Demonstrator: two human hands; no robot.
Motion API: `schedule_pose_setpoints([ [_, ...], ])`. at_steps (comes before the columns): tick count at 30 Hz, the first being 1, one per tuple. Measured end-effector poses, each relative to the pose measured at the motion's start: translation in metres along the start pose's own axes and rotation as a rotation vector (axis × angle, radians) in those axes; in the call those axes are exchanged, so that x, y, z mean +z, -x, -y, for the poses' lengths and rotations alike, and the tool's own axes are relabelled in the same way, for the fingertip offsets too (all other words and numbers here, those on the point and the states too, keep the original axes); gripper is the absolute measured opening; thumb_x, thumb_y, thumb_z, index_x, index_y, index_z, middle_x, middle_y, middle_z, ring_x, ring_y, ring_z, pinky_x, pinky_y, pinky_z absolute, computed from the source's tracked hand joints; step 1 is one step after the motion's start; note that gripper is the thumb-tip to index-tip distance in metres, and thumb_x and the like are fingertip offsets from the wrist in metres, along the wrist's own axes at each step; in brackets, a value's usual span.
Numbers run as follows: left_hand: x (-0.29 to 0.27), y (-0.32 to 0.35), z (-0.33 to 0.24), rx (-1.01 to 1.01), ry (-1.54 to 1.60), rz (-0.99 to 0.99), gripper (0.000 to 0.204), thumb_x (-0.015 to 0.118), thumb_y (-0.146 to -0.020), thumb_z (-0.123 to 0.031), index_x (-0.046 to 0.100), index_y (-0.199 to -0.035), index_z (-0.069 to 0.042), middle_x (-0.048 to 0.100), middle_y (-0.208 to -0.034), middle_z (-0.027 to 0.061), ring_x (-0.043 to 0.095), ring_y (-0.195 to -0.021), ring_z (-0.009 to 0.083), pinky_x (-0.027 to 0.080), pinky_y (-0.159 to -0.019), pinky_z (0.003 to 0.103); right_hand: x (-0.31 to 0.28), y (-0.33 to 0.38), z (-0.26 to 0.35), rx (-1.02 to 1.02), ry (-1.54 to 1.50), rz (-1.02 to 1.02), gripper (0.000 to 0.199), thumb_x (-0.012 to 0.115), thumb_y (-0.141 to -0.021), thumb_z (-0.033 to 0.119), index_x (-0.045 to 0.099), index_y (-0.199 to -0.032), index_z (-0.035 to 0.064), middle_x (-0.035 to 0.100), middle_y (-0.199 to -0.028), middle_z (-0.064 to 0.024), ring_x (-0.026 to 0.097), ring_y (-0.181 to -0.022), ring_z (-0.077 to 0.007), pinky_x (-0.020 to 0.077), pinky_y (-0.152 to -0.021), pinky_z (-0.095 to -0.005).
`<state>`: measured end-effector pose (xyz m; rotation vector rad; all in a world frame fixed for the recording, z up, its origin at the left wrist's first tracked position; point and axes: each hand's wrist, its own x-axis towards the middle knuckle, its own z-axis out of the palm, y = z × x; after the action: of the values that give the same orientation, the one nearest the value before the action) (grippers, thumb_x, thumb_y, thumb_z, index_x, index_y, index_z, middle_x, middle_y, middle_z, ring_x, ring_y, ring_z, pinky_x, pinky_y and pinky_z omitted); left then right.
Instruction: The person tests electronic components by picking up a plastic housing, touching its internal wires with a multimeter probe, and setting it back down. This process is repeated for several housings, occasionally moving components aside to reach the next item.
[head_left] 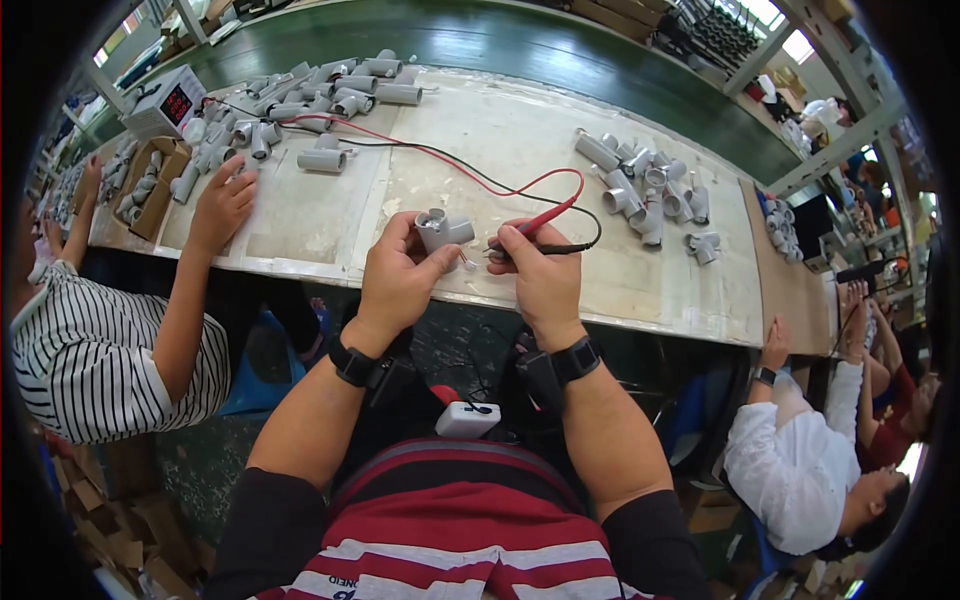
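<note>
My left hand (395, 275) is closed round a grey plastic T-shaped pipe fitting (440, 231), held just above the near edge of the table. From the fitting's lower side a short wire with a small white connector (468, 263) hangs toward my right hand. In my right hand (541, 270) a red test probe (551, 215) and a black test probe (566, 248) are pinched together, tips pointing left at the connector. Whether the tips touch it, I cannot tell. Red and black leads (430, 150) run from the probes back to a white meter box (165, 104) with a lit red display.
Many grey fittings lie piled at the far left (320, 95), with another heap (650, 185) on the right. A single fitting (322, 159) lies nearer me. A cardboard box (153, 187) holds more. Co-workers sit on both sides; one person's hand (226, 205) rests on the table's left edge.
</note>
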<state>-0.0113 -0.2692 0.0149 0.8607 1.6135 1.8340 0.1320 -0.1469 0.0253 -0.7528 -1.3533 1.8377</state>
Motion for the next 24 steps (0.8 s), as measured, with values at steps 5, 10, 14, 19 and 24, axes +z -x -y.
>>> schedule_pose_setpoints([
  [5, 0.002, 0.005, 0.005, 0.043, -0.162, -0.001, 0.037, 0.077, -0.092, 0.0, 0.054, -0.121, -0.001, 0.071, -0.108, 0.0096, 0.069, -0.097, 0.0135, 0.057, -0.081, 0.028, 0.009, 0.007, -0.006, 0.005, 0.03, -0.015, 0.017, 0.07, -0.1, 0.013, 0.069, -0.108, -0.0025, 0.073, -0.091, -0.0102, 0.07, -0.075, -0.0161, 0.0604, -0.065, -0.0284],
  [10, 0.005, 0.003, 0.009, 0.063, -0.17, -0.025, 0.038, 0.079, -0.091, 0.0, 0.053, -0.119, -0.001, 0.071, -0.104, 0.0095, 0.07, -0.091, 0.0132, 0.058, -0.077, 0.028, 0.011, 0.01, -0.013, -0.004, 0.081, -0.031, 0.017, 0.07, -0.1, 0.013, 0.07, -0.107, -0.002, 0.073, -0.09, -0.0092, 0.07, -0.075, -0.0151, 0.06, -0.065, -0.0275],
  [14, 0.007, 0.002, 0.011, 0.112, -0.113, -0.074, 0.04, 0.085, -0.086, -0.009, 0.056, -0.112, 0.0, 0.074, -0.093, 0.0121, 0.072, -0.082, 0.0144, 0.058, -0.071, 0.03, 0.012, 0.009, -0.015, 0.002, 0.115, -0.039, 0.017, 0.071, -0.099, 0.013, 0.07, -0.106, -0.0016, 0.073, -0.089, -0.0083, 0.07, -0.075, -0.0142, 0.0592, -0.065, -0.0266],
  [19, 0.007, 0.003, 0.01, 0.095, -0.122, -0.058, 0.039, 0.083, -0.088, -0.007, 0.055, -0.114, 0.0, 0.073, -0.096, 0.0119, 0.071, -0.084, 0.0144, 0.058, -0.072, 0.029, 0.012, 0.009, -0.016, -0.006, 0.189, -0.042, 0.016, 0.072, -0.099, 0.014, 0.071, -0.105, -0.0007, 0.072, -0.087, -0.007, 0.068, -0.073, -0.0128, 0.0576, -0.064, -0.0255],
  [24, 0.005, 0.004, 0.01, 0.076, -0.16, -0.018, 0.038, 0.079, -0.092, -0.003, 0.053, -0.119, -0.001, 0.071, -0.103, 0.01, 0.07, -0.09, 0.0131, 0.059, -0.076, 0.027, 0.016, 0.009, -0.014, -0.016, 0.134, -0.078, 0.015, 0.074, -0.096, 0.013, 0.071, -0.098, -0.0013, 0.068, -0.076, -0.0029, 0.063, -0.064, -0.0091, 0.0529, -0.059, -0.0244],
])
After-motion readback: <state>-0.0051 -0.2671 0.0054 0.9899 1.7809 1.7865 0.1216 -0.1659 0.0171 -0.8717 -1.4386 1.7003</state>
